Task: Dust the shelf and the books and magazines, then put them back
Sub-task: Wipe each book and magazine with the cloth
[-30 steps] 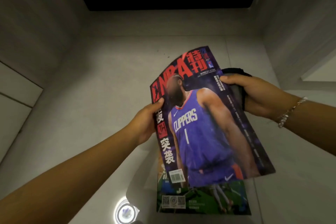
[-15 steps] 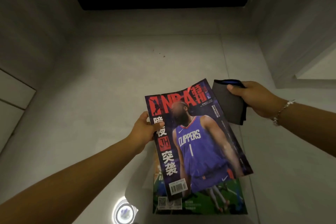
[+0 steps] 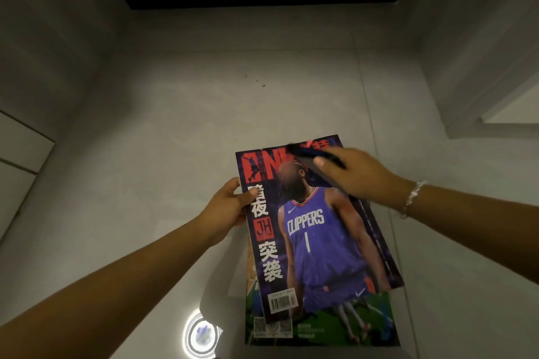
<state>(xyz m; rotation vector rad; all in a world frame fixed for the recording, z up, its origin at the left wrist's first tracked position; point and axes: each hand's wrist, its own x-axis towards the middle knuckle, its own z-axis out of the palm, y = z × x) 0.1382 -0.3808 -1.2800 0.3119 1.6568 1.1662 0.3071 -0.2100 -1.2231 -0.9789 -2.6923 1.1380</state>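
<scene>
Purple basketball magazine is sitting at centre, 5 o'clock, its lower edge overlapping a green magazine lying on the grey floor. Left hand is pinching the spine edge, thumb on the cover. Right hand, fingers curled, is pressing a dark cloth on the top edge at 1 o'clock. Bare floor is stretching toward 12 and 9 o'clock.

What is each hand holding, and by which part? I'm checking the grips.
The left hand pinches the magazine at its left edge. The right hand grips a dark cloth, over the magazine's top.
</scene>
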